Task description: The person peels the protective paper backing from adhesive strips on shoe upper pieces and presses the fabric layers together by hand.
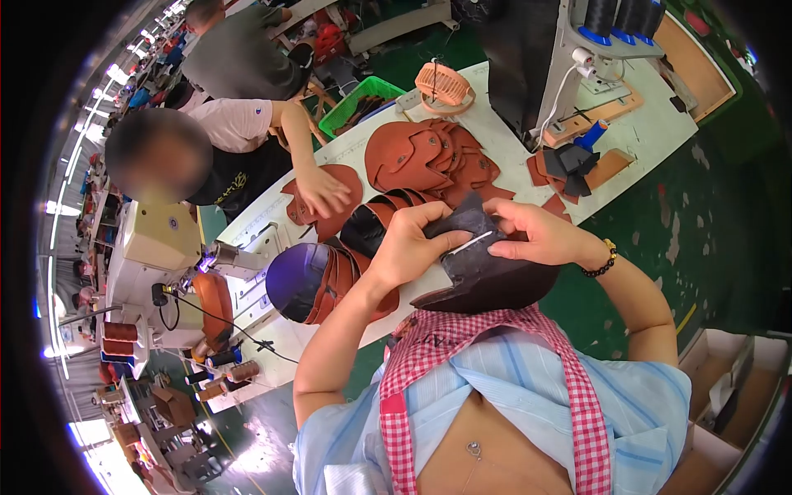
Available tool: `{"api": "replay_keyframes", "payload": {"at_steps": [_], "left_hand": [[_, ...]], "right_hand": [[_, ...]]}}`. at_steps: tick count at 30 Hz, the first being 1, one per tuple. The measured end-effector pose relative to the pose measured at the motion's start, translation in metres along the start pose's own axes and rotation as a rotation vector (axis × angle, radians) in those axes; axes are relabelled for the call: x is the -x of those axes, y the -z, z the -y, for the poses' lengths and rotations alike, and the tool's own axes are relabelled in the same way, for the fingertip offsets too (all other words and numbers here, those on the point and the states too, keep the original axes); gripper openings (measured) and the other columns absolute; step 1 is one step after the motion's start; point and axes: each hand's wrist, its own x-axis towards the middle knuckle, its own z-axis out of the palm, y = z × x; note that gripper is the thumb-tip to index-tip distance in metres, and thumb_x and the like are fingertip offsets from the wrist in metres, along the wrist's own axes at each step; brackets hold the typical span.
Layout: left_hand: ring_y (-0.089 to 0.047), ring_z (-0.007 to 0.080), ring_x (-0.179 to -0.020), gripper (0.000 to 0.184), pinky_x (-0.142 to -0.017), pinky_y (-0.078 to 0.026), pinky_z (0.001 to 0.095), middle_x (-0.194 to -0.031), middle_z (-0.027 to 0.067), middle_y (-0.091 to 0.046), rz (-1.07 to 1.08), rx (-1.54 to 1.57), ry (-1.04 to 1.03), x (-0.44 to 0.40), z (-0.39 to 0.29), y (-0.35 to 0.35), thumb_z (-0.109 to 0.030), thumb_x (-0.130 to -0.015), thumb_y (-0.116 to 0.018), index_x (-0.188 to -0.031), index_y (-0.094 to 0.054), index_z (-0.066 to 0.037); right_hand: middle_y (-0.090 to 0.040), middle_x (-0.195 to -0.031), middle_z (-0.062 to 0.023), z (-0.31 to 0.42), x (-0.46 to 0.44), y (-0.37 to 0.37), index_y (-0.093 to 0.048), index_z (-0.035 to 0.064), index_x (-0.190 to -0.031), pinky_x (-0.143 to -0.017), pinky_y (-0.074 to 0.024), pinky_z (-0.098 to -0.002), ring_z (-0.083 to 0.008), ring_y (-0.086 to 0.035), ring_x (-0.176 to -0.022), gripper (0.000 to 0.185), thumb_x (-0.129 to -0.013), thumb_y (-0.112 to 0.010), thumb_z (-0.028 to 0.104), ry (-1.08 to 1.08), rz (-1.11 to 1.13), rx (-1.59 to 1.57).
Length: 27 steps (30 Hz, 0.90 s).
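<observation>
My left hand [409,247] is closed on a dark leather piece [487,285], its thumb lying beside a thin white strip [469,242] on the black inner side. On the other edge, my right hand [536,234] pinches the same piece between thumb and fingers. The leather hangs in front of the checked apron, above the table's near edge. Close to my left hand lie stacked curved leather pieces [328,285] in brown and black, and another black-lined stack [371,224] behind them.
A pile of brown leather pieces [437,161] covers the table's middle, near a small fan [444,87]. Sewing machines stand at left [153,235] and at the far right. Across the table, a co-worker's hand [323,191] rests on a brown leather piece [340,216]. A green crate [359,106] stands behind.
</observation>
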Motion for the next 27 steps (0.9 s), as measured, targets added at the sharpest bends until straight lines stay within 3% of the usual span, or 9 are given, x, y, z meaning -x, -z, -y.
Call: {"api": "replay_keyframes", "payload": {"at_steps": [2,5,8,11,14,15,22,27], "left_hand": [[-0.051,0.0047,-0.065,0.018,-0.057,-0.043,0.0238,-0.070,0.0017,-0.059,0.014,0.083,0.005,0.000,0.001,-0.002,-0.008,-0.081,-0.069,-0.093,-0.062,0.003],[-0.051,0.0045,-0.066,0.020,-0.058,-0.043,0.0234,-0.073,0.0018,-0.061,0.045,0.124,0.007,0.001,0.004,-0.004,-0.011,-0.084,-0.066,-0.097,-0.063,0.003],[-0.053,0.0041,-0.071,0.022,-0.064,-0.045,0.0219,-0.080,0.0004,-0.063,0.122,0.158,0.074,0.003,0.008,0.000,-0.014,-0.087,-0.064,-0.101,-0.064,0.002],[-0.054,0.0038,-0.076,0.022,-0.069,-0.045,0.0209,-0.085,-0.0009,-0.064,0.148,0.368,0.142,0.007,0.007,0.001,-0.016,-0.089,-0.062,-0.103,-0.064,0.001],[-0.054,0.0042,-0.073,0.021,-0.068,-0.045,0.0217,-0.082,-0.0012,-0.064,0.137,0.490,0.168,0.010,0.012,-0.005,-0.016,-0.088,-0.063,-0.099,-0.066,0.002],[-0.055,0.0045,-0.073,0.021,-0.068,-0.045,0.0219,-0.083,-0.0005,-0.064,0.149,0.537,0.199,0.009,0.014,-0.005,-0.016,-0.088,-0.063,-0.099,-0.066,0.002],[-0.059,0.0076,-0.080,0.022,-0.074,-0.046,0.0221,-0.091,0.0037,-0.066,0.156,0.594,0.297,0.020,0.005,-0.008,-0.014,-0.085,-0.068,-0.099,-0.066,0.003],[-0.057,0.0069,-0.078,0.020,-0.071,-0.047,0.0222,-0.087,0.0027,-0.065,0.076,0.554,0.254,0.032,0.000,-0.020,-0.011,-0.084,-0.069,-0.096,-0.066,0.004]], "right_hand": [[-0.063,-0.078,-0.0083,0.025,0.003,0.006,-0.040,-0.0008,-0.126,-0.066,-0.0440,-0.0276,-0.0114,-0.059,-0.073,0.049,-0.085,-0.063,0.012,-0.101,0.015,0.258],[-0.063,-0.073,-0.0120,0.024,0.003,0.007,-0.036,-0.0008,-0.127,-0.067,-0.0445,-0.0299,-0.0163,-0.059,-0.068,0.054,-0.083,-0.064,0.013,-0.015,0.010,0.290],[-0.063,-0.079,-0.0104,0.025,0.001,0.006,-0.040,0.0029,-0.125,-0.066,-0.0443,-0.0298,-0.0168,-0.057,-0.069,0.054,-0.080,-0.068,0.012,-0.044,-0.015,0.123],[-0.061,-0.088,-0.0071,0.023,-0.001,-0.001,-0.053,0.0087,-0.114,-0.065,-0.0442,-0.0293,-0.0162,-0.054,-0.072,0.044,-0.075,-0.072,0.011,0.333,-0.304,0.419],[-0.056,-0.091,-0.0015,0.023,-0.003,-0.002,-0.061,0.0115,-0.099,-0.065,-0.0429,-0.0285,-0.0183,-0.053,-0.076,0.033,-0.070,-0.077,0.011,0.622,-0.269,0.780],[-0.055,-0.094,-0.0008,0.026,-0.003,-0.006,-0.064,0.0130,-0.086,-0.065,-0.0433,-0.0296,-0.0194,-0.053,-0.078,0.023,-0.068,-0.077,0.011,0.593,-0.287,0.773],[-0.055,-0.090,-0.0013,0.031,-0.006,-0.009,-0.061,0.0099,-0.082,-0.064,-0.0434,-0.0316,-0.0187,-0.054,-0.076,0.019,-0.067,-0.074,0.013,0.684,-0.176,0.905],[-0.054,-0.086,-0.0020,0.037,-0.003,-0.014,-0.058,0.0080,-0.079,-0.062,-0.0421,-0.0322,-0.0198,-0.053,-0.073,0.017,-0.071,-0.072,0.012,0.623,-0.147,0.840]]}}
